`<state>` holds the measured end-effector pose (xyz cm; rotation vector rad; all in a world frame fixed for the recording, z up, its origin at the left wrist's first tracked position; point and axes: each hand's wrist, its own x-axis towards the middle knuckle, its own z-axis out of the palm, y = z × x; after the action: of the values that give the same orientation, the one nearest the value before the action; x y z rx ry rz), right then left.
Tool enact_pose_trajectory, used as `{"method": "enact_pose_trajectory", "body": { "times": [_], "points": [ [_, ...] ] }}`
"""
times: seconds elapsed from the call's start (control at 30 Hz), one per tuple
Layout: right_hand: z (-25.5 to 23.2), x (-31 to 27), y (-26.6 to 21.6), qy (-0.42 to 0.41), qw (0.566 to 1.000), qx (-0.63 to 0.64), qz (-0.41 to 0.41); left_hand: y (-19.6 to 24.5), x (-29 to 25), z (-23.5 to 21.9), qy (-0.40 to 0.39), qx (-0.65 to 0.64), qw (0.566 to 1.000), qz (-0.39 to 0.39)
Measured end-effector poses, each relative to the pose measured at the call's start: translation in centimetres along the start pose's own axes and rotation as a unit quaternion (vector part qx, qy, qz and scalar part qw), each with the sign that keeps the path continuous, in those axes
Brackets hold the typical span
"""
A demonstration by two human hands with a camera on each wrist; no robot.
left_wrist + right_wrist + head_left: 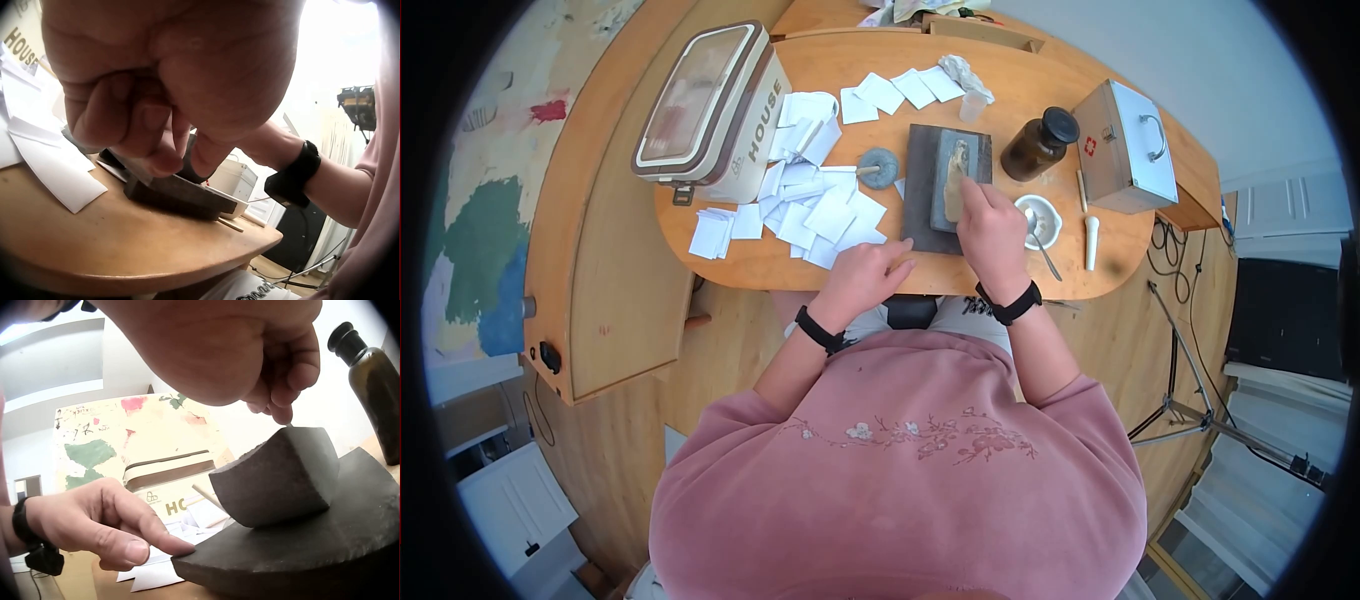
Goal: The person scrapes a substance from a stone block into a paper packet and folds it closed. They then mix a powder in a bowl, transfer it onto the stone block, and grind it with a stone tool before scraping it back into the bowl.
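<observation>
On a flat dark slab (923, 165) lies a grey stone block (269, 481) with tan paste (953, 190) along its top. My right hand (992, 235) is over the block, its fingers curled down at the paste. Under those fingertips in the right wrist view shows the tip of a small pale thing (289, 425), mostly hidden; I cannot tell what it is. My left hand (860, 280) rests at the slab's near left corner, index fingertip touching its edge, thumb held apart. The left wrist view shows this left hand (169, 69) close up, with its other fingers bent.
Many white papers (830, 215) and a round grey stone with a stick (878, 168) lie left, beside a box marked HOUSE (735, 120). Right stand a brown bottle (1035, 150), a white bowl (1048, 212) with a spoon, a pestle (1091, 245) and a metal case (1125, 150).
</observation>
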<state>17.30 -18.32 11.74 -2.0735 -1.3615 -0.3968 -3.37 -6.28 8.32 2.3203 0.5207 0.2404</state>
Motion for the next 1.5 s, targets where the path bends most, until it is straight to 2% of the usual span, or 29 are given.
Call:
{"method": "enact_pose_trajectory", "body": {
  "times": [0.1, 0.17, 0.2, 0.27, 0.6, 0.67, 0.77, 1.1, 1.3, 1.5],
  "points": [
    [0.0, -0.1, -0.2, 0.033, 0.999, 0.006, -0.011, 0.0, -0.1, 0.2, 0.001, 0.001, 1.0, 0.004],
    [0.4, -0.3, -0.1, -0.017, 1.0, -0.01, -0.005, 0.0, -0.1, 0.1, 0.004, 0.001, 1.0, 0.004],
    [0.4, -0.2, -0.3, -0.017, 1.0, -0.009, -0.006, 0.1, -0.1, 0.0, 0.002, -0.001, 1.0, 0.003],
    [0.3, -0.2, -0.9, 0.024, 0.999, 0.017, 0.013, 0.1, -0.2, 0.0, -0.001, -0.003, 1.0, 0.002],
    [0.6, -0.4, -1.0, 0.014, 1.0, 0.011, 0.022, 0.3, -0.2, -0.1, -0.006, -0.003, 1.0, -0.004],
    [0.4, -0.2, -1.4, 0.043, 0.999, 0.006, 0.026, 0.3, -0.2, -0.2, -0.008, -0.002, 1.0, -0.008],
    [0.7, -0.3, -0.9, 0.007, 1.0, -0.004, 0.028, 0.3, -0.2, -0.1, -0.006, -0.005, 1.0, -0.003],
    [1.4, -0.6, -1.7, 0.016, 0.999, -0.007, 0.042, -0.2, -0.3, 0.1, 0.005, -0.001, 1.0, 0.017],
    [1.0, -0.2, -1.3, 0.0, 0.999, -0.012, 0.043, 0.1, -0.2, -0.1, -0.005, -0.004, 1.0, 0.006],
    [1.4, 0.5, 1.2, 0.046, 0.998, 0.023, 0.038, 0.1, -0.3, 0.0, -0.006, -0.006, 1.0, 0.003]
  ]
}}
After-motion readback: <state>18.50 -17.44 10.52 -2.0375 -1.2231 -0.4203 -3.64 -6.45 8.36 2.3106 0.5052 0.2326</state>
